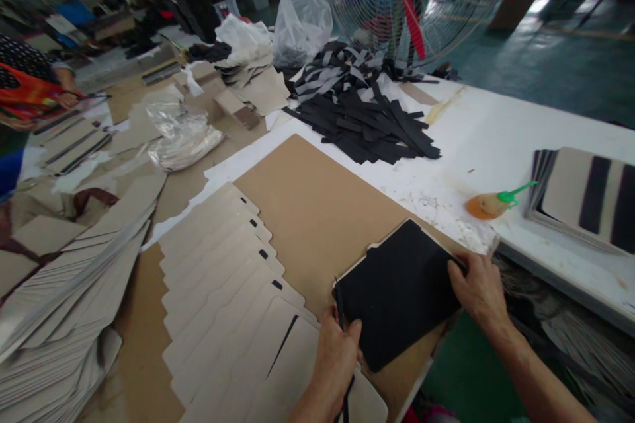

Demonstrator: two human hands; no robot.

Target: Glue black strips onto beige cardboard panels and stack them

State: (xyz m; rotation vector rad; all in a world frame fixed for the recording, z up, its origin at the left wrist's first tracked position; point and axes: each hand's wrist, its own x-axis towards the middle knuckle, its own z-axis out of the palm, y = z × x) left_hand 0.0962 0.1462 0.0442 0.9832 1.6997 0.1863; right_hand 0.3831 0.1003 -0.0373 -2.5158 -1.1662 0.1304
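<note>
A flat panel with a black face and a thin pale edge (397, 294) lies tilted over the near corner of the brown board. My left hand (337, 350) pinches its left edge, thumb on top. A narrow black strip (340, 304) runs along that edge and through the same hand; its exact kind is unclear. My right hand (479, 284) is closed on the panel's right edge, its fingertips partly hidden. Beside my left hand, overlapping beige panels (218, 277) fan out in a row, several with small black tabs. The nearest beige one has a dark slit-like line.
Black strips (367, 119) are heaped at the back. A glue bottle with green nozzle (489, 205) lies near stacked striped panels (570, 192) on the white table (501, 125). Beige sheets (74, 317) are piled left. A fan (407, 6) stands behind; another person's hand (67, 99) is far left.
</note>
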